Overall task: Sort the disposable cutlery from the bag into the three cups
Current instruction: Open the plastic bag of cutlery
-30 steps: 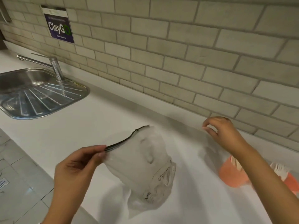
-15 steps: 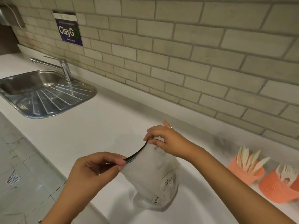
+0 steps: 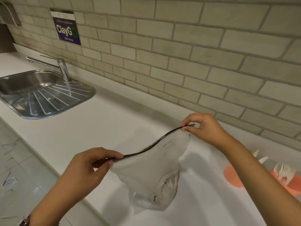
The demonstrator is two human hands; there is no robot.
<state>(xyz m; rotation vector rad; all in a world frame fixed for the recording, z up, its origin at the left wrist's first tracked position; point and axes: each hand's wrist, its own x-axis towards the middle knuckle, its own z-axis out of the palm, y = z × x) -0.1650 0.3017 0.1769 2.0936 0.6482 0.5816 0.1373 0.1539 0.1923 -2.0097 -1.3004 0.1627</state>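
A frosted plastic zip bag (image 3: 153, 173) with a black seal strip hangs above the white counter (image 3: 101, 128), looking slack with nothing showing inside. My left hand (image 3: 88, 168) pinches the strip's left end. My right hand (image 3: 205, 128) pinches its right end, so the strip stretches between them. Behind my right forearm stand two orange cups at the right: one (image 3: 231, 176) mostly hidden with pale cutlery tips above it, another (image 3: 286, 183) holding white forks. A third cup is not visible.
A steel sink (image 3: 32, 88) with a drainboard and a tap (image 3: 61, 67) sits at the left. A brick-tiled wall runs along the counter's back and carries a purple sign (image 3: 67, 28). The counter's front edge drops to a tiled floor at the lower left.
My right hand came from near the cups to the bag's rim and then slid right along the black strip, which now stretches between both hands. The view shifted a little left.
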